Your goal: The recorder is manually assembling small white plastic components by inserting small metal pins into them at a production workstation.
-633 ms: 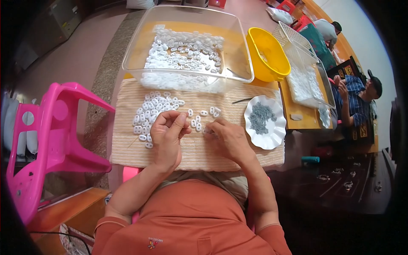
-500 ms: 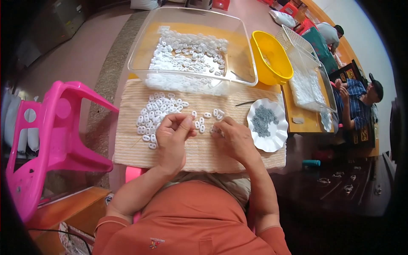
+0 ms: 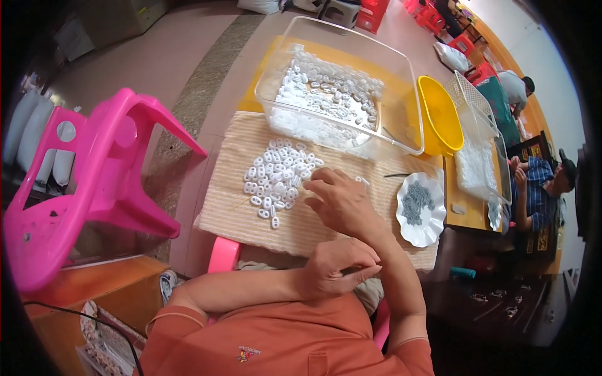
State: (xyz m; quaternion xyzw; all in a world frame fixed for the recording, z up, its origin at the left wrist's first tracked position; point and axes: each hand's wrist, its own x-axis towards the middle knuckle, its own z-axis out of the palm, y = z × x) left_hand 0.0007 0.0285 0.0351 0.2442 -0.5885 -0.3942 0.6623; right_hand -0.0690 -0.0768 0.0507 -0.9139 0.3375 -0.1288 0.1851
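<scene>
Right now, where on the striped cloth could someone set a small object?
Bare striped cloth lies between the white two-hole oval pieces and the near edge, with a narrower strip between the right hand and scalloped plate. Crowded: the heap beside that hand.

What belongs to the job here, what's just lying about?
Likely in the job:
- white two-hole pieces, right hand at their edge
- clear bin of more
- white plate of grey bits

Likely lying about:
- pink plastic chair
- yellow tub
- teal cylinder
</scene>
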